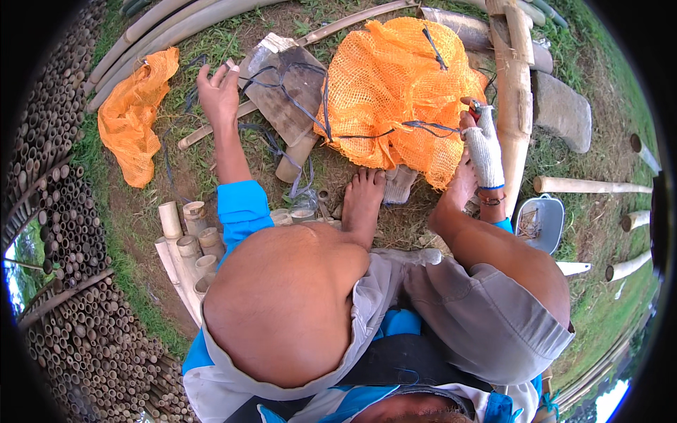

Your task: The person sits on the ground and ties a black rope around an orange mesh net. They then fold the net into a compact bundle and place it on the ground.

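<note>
An orange mesh sack [402,84], bulging and tied with dark plastic cord [300,106], rests on the ground ahead of my feet. My left hand [220,92] is raised to its left, fingers apart, with loose cord passing beside it; nothing plainly shows in its grasp. At the sack's right edge, my right hand [483,144], in a white knitted glove with bare fingertips, closes on a small red-and-dark tool [475,110]. The tool's kind is unclear. More cord stretches across the sack's front toward this hand.
Another orange mesh sack [137,116] lies crumpled at far left. A worn board [285,92] and short bamboo pieces [189,247] lie near my left arm. Bamboo poles [513,92], a flat stone [562,113] and a grey bucket [540,222] are on the right. Stacked bamboo [67,338] fills the left side.
</note>
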Demonstrator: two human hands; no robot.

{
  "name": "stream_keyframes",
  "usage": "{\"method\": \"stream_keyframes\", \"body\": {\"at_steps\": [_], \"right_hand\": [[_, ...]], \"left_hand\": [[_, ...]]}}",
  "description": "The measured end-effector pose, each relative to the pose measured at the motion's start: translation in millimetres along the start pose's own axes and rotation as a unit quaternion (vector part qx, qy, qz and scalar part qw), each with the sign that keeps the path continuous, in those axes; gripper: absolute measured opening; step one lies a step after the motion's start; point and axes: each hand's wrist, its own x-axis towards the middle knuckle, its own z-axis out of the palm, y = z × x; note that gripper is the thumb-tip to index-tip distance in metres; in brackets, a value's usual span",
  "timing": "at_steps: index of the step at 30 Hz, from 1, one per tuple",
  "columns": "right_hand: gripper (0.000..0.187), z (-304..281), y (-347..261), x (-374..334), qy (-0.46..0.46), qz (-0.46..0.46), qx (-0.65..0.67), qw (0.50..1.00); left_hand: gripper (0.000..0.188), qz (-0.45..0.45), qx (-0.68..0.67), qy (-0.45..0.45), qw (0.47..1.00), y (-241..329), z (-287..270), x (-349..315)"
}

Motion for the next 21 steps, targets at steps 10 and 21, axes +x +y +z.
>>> {"method": "stream_keyframes", "body": {"at_steps": [10, 21], "right_hand": [[0.030, 11.3, -19.2, -11.6, -0.075, -0.017, -0.113, 0.991], [0.036, 14.1, -18.0, -16.8, -0.136, -0.038, -0.132, 0.981]], "left_hand": [[0.050, 0.236, 0.232, 0.078, 0.940, 33.3, -12.4, -64.3], [0.053, 0.076, 0.496, 0.107, 0.859, 25.2, -96.9, -15.6]]}}
